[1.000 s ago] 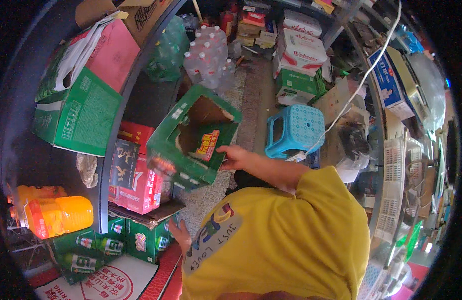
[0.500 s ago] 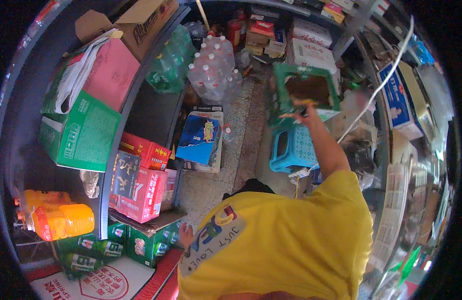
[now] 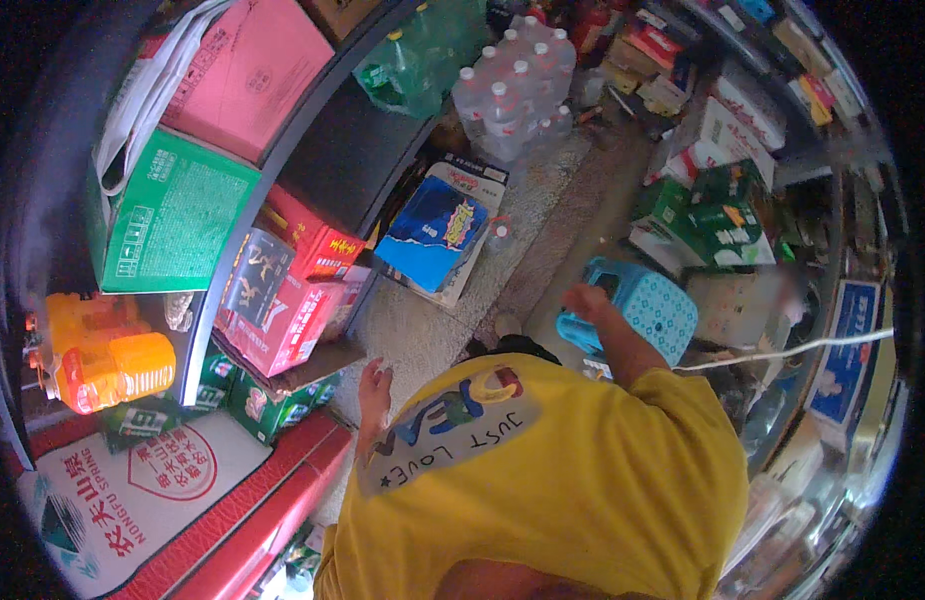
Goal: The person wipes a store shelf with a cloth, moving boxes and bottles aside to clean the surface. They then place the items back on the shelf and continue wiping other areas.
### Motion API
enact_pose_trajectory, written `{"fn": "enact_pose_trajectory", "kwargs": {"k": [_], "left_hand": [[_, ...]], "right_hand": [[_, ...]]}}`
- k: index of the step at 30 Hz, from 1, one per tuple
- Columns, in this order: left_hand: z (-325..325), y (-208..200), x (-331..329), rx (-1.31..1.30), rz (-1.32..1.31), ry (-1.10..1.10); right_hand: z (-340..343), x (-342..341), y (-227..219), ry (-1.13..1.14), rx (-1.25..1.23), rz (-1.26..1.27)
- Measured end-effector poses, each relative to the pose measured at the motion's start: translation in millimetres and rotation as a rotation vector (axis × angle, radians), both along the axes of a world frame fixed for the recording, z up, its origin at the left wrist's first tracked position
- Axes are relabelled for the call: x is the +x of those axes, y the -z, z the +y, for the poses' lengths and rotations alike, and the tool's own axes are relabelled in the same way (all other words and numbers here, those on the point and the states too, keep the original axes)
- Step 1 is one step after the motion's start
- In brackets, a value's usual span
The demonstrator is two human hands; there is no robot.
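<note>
My right hand [image 3: 588, 301] reaches over the light blue stool [image 3: 654, 312], which lies tipped on the floor with its patterned seat turned to the right. The hand is close against the stool's leg side; its fingers are blurred, and I cannot tell whether they grip it. Beyond the stool is a green carton [image 3: 704, 215], apart from my hand. My left hand [image 3: 374, 390] hangs at my left side near the shelf edge, fingers apart and nothing in them.
Packs of clear bottles [image 3: 517, 85] and green bottles [image 3: 422, 60] stand at the far left. A blue torn carton [image 3: 432, 235] lies on flat cardboard beside one clear bottle [image 3: 500, 232]. The left shelf holds red cartons [image 3: 300, 240] and orange drink bottles [image 3: 107, 350]. A white cord [image 3: 792, 352] crosses at right.
My right hand has left the green carton's rim and come down to the blue stool. The carton now sits further right, beyond the stool. The view has turned.
</note>
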State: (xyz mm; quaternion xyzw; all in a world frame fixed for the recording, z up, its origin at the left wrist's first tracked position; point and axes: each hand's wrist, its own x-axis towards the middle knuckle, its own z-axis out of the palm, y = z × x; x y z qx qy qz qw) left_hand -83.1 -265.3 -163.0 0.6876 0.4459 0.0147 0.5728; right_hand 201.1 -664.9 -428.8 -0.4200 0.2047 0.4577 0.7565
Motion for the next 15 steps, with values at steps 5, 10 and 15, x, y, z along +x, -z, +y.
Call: {"fn": "enact_pose_trajectory", "kwargs": {"k": [5,10,15], "left_hand": [[23.3,43.4,-20.2,0.299,-0.099,0.061],[20.7,12.9,-15.1,-0.083,0.097,-0.099],[41.9,13.3,-20.9,-0.053,0.071,-0.105]], "right_hand": [[38.9,-21.3,-25.8,-0.390,-0.353,-0.465],[40.8,23.4,10.9,-0.595,-0.409,-0.725],[116.7,24.2,-67.3,-0.223,-0.425,-0.169]]}}
